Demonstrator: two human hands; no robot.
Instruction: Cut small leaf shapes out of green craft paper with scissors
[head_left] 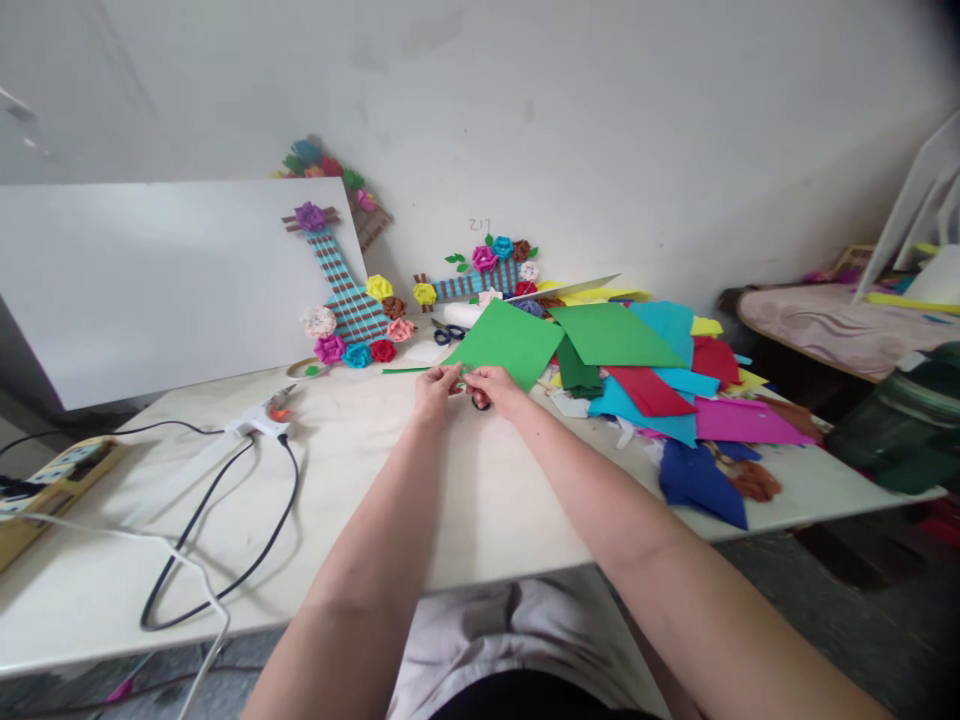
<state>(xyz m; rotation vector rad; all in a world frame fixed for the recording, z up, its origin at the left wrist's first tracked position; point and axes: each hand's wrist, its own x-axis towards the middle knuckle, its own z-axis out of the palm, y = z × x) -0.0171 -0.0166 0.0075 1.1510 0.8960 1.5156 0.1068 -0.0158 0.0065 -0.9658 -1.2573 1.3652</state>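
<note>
Here, tabletop (517, 500) separates the hands (435, 388) (493, 386) from its front edge (510, 579).

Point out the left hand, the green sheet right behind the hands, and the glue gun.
Left hand (435, 388): head view, on the back of the hand.
Green sheet (506, 342): head view, middle of its face.
Glue gun (256, 421): head view, on its white body.

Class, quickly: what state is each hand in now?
Left hand: closed, seemingly on a green scrap.
Right hand: closed; whether it holds the black loop beneath cannot be told.
</note>
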